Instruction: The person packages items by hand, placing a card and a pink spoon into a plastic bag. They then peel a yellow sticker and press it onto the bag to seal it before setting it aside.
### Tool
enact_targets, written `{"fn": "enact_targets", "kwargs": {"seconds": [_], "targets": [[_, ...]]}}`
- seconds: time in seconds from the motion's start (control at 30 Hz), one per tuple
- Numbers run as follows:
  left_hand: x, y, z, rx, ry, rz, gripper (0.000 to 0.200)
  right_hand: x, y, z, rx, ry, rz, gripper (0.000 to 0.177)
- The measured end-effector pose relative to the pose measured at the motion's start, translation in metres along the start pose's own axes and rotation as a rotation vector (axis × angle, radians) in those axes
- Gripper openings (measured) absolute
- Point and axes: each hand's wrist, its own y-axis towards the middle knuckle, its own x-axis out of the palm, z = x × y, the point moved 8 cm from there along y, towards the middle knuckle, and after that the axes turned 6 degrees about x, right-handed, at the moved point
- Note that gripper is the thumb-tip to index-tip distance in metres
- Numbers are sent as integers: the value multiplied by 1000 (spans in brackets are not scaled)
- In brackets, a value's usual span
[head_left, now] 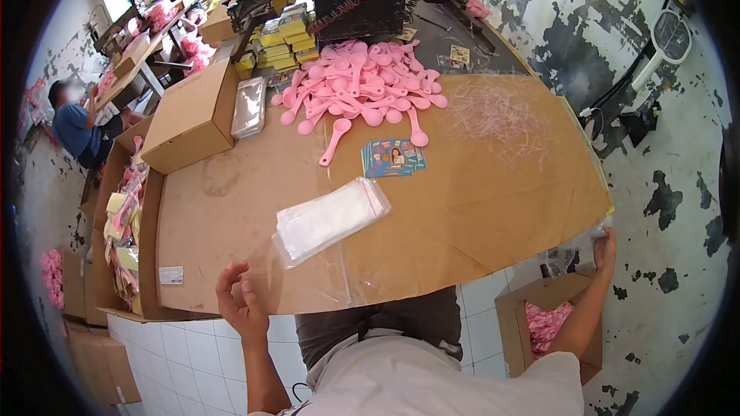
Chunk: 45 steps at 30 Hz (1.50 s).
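My left hand (241,298) hovers at the front edge of the table, its fingers loosely curled and apart, holding nothing. My right hand (605,250) is at the table's right corner, its fingers closed on crumpled clear plastic (566,256) beside the edge. A stack of clear plastic bags (327,221) lies on the cardboard tabletop (462,223). Behind it is a small stack of blue printed cards (393,158). One pink spoon (335,141) lies apart, in front of a big heap of pink measuring spoons (358,77).
Thin clear plastic strips (497,119) are strewn at the right. At left stand a closed carton (190,117) and a long box of packed spoons (126,223). An open box (532,323) of pink pieces sits below my right arm. A person (77,127) sits at far left.
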Motion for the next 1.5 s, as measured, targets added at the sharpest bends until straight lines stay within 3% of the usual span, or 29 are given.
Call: {"fn": "enact_targets", "kwargs": {"seconds": [0.1,0.2,0.3,0.4,0.5,0.6,0.7,0.93,1.0,1.1,1.2,1.23,1.3,1.37,1.47,1.5], "targets": [[3,-1,-3,-26,-30,1,38,-36,22,14,191,-759,90,40],[5,0,-2,-24,-22,11,38,-35,62,19,-84,-1294,46,45],[5,0,0,-30,-17,0,39,41,45,-28,-366,-1273,102,54],[6,-1,-5,-43,-25,-2,39,40,60,-13,-539,-1468,266,60],[8,-1,-3,-53,-13,3,39,56,60,2,-845,-1357,28,73],[8,1,-2,-51,15,-8,39,32,96,37,-576,-1304,-254,77],[11,1,-2,-48,19,-13,39,17,107,47,-340,-1302,-306,76],[11,4,0,-58,17,-32,40,6,100,47,49,-1103,-135,75],[13,8,2,-88,-1,-63,37,5,88,37,66,-887,-20,74],[13,16,8,-173,0,-155,33,30,42,-6,-26,-586,126,57],[12,35,12,-150,36,-227,30,26,-5,-47,92,-1084,12,38],[12,42,13,-122,52,-245,30,28,-25,-81,-35,-1218,244,32],[18,61,22,-49,50,-283,33,83,-97,-130,-296,-1449,721,21],[33,85,42,75,93,-351,34,164,-138,-161,-872,-1146,694,22],[73,107,65,203,54,-478,36,356,-187,-155,-977,-1027,162,25],[91,112,67,235,82,-544,38,415,-198,-137,-1046,-1160,-51,26]]}}
